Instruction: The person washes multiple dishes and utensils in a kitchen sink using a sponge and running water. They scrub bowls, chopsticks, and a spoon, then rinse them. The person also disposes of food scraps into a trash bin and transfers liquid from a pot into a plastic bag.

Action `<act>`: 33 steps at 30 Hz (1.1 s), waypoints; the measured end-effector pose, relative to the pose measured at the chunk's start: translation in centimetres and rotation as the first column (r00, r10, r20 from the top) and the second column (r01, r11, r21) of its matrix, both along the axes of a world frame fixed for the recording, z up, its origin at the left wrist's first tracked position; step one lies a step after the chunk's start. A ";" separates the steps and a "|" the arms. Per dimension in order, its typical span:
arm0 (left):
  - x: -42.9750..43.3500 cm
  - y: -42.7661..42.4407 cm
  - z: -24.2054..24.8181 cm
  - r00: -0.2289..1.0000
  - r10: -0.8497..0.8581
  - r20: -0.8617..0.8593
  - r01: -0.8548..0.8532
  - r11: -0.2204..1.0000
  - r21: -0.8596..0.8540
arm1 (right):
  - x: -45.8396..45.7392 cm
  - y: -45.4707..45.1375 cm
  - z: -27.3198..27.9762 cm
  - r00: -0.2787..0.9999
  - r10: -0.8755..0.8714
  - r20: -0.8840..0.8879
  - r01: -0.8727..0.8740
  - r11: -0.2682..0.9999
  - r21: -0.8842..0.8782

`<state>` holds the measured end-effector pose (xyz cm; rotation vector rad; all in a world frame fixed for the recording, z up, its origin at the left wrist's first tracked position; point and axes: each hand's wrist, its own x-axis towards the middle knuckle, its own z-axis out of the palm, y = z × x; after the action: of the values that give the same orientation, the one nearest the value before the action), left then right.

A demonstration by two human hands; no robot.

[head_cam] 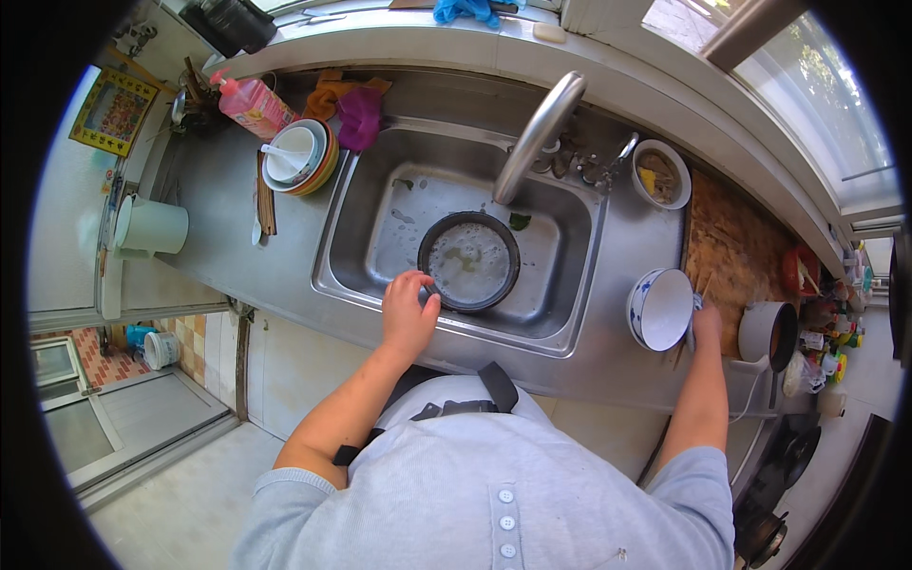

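Note:
My left hand [411, 313] is at the front edge of the steel sink [342, 263], fingers apart, beside the rim of a dark round pot [423, 249]. Cloudy, foamy water fills that pot. Out to the right, my right hand [705, 324] is on a greyish cloth [692, 333], next to white bowls with a blue pattern [662, 310] on the counter; its fingers are partly hidden. Above the sink curves a steel faucet [534, 139]. Bits of green leaf [519, 221] lie on the sink floor.
Stacked bowls [324, 167] with a white spoon, chopsticks [266, 203], a pink soap bottle [255, 107] and cloths [358, 117] are at left. A pale green jug [153, 224] stands farther left. At right are a food-scrap bowl [661, 174], a wooden board [734, 242] and a saucepan [757, 335].

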<state>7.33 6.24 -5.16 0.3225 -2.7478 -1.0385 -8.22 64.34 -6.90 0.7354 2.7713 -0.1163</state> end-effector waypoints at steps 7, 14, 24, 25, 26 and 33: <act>-1.5 -1.3 -0.3 0.989 -0.047 0.137 0.024 0.987 0.162 | 2.1 4.9 7.1 0.928 -0.185 -0.322 0.054 0.926 -0.374; -6.2 5.7 1.1 0.806 -0.539 0.245 -0.012 0.399 0.917 | 1.2 -22.3 16.1 0.946 -0.193 -0.261 -0.181 0.352 -0.918; -5.2 0.2 -5.3 0.584 -0.341 0.736 -0.747 0.128 0.652 | 3.6 -43.9 -9.2 0.937 0.144 0.317 0.256 0.333 -0.907; -5.4 -0.9 -5.7 0.541 -0.314 0.780 -0.782 0.154 0.604 | 3.5 -44.0 -10.5 0.929 0.121 0.349 0.288 0.355 -0.889; -5.7 -1.8 -6.5 0.505 -0.313 0.804 -0.806 0.162 0.569 | 3.3 -43.9 -12.0 0.920 0.096 0.381 0.321 0.375 -0.870; -6.8 -4.5 -12.7 0.434 -0.258 0.863 -0.814 0.298 0.499 | 2.8 -44.9 -17.2 0.915 0.401 -0.041 -0.376 0.812 -0.446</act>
<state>0.52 1.75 -17.87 2.0714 -1.7852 -2.7926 -5.41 19.45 -24.08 0.0449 2.6230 -0.6140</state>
